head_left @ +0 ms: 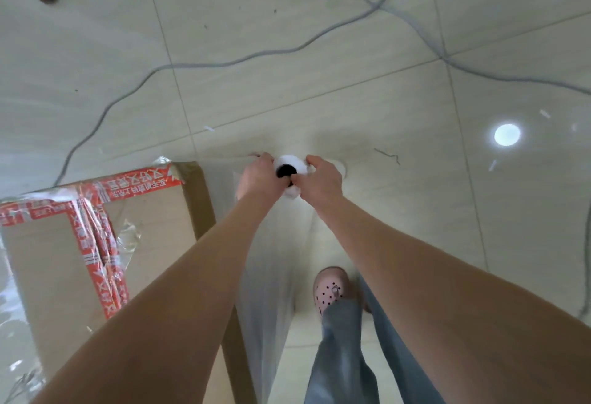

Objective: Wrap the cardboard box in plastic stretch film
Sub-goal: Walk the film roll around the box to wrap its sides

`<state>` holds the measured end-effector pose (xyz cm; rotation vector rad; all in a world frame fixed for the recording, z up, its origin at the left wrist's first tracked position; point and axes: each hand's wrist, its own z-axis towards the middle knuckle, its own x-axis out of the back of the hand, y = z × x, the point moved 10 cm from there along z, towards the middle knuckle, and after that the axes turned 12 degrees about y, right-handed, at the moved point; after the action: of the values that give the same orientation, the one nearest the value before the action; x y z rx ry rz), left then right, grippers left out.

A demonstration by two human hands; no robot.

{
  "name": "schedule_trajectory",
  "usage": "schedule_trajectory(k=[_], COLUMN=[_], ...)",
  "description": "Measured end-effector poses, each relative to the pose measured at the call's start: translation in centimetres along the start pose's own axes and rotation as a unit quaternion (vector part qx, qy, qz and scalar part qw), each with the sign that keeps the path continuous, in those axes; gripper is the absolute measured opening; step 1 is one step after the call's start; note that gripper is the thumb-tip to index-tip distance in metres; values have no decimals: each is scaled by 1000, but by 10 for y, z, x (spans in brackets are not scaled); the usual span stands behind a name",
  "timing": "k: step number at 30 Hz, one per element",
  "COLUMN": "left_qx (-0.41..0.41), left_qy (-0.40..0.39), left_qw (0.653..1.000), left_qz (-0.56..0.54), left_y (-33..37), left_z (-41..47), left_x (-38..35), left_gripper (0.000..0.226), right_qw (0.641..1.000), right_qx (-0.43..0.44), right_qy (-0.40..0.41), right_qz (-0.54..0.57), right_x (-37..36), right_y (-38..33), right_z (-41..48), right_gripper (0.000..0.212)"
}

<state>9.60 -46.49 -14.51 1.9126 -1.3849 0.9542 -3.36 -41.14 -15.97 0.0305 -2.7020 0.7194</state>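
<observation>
With my left hand [256, 175] and right hand [323, 179] clamped on either side of the roll [292, 162], box [153, 211] down-left of them, I should pull the film [271, 275] taut and level while circling.

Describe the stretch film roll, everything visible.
The stretch film roll is white with a dark hollow core, one end facing the camera. The left hand and right hand grip it from either side, above the tiled floor. A translucent film sheet runs from it toward the person, alongside the cardboard box.
</observation>
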Motion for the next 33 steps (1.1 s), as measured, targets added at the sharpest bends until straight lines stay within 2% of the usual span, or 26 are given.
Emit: schedule_trajectory(k=[2, 4, 7, 9, 11, 14, 17, 21, 25, 27, 29, 33], left_qx=[-71, -133, -185, -212, -225, -236, -200, -69, 81, 91, 43, -140], left_qy=[-2, -1, 20, 30, 30, 23, 21, 52, 53, 49, 55, 69], left_qw=[997, 988, 976, 969, 964, 961, 974, 996, 984, 986, 995, 987], left_qz=[34, 80, 115, 127, 138, 146, 106, -21, -151, -130, -72, 35], left_y=[17, 30, 42, 51, 60, 65, 53, 20, -19, -29, -27, 3], left_z=[3, 5, 7, 7, 10, 18, 26, 37, 50, 59, 67, 76], left_x=[5, 7, 10, 10, 12, 14, 19, 35, 42, 48, 56, 68], left_gripper=[43, 47, 40, 35, 30, 22, 18, 8, 27, 33, 34, 35], right_qw=[1000, 1000, 999, 998, 997, 996, 995, 987, 979, 981, 982, 985], right_qx=[0, 5, 0, 1, -1, 2, 12, 84, 126, 119, 117, 109], right_qy=[2, 8, 12, 15, 22, 22, 32, 73, 81, 79, 76, 65], right_qz=[-14, -26, -43, -65, -77, -87, -89, -116, -141, -131, -125, -119], right_x=[-2, -3, -3, -1, 1, 2, 1, -4, -20, -28, -37, -54], right_y=[-2, -5, -8, -9, -9, -15, -25, -60, -93, -99, -102, -101], right_z=[-2, -1, 3, 7, 12, 16, 16, 19, 25, 28, 29, 29], right_gripper=[45, 42, 33, 9, 17, 6, 32, 35, 40, 40, 38, 32])
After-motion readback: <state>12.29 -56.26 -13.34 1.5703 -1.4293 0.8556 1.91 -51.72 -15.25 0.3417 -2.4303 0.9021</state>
